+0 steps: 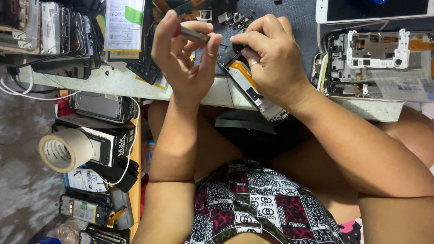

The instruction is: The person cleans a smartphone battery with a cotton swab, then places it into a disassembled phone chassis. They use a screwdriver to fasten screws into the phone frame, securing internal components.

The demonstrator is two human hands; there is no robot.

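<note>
A: Opened phone, back cover off, sticking out over the front edge of the worktable, its lower end hanging above the lap. The right hand has it pinched at the upper end, thumb and fingers clamped on the frame.

B: And the left hand?

A: Fingers closed round a slim metal tool, a screwdriver by the look of it, held up just beside the phone's top. Tip not touching, as far as I can tell.

B: How far along?

A: I'd judge mid-strip. The inside is bare, an orange flex strip and board showing, and small screws lie in a heap on the dark mat behind. The frame still holds parts, so more is left.

B: Room to move?

A: Tight. Another gutted phone sits close on the right, a stack of phone frames far left, and a tape roll lower down.
</note>
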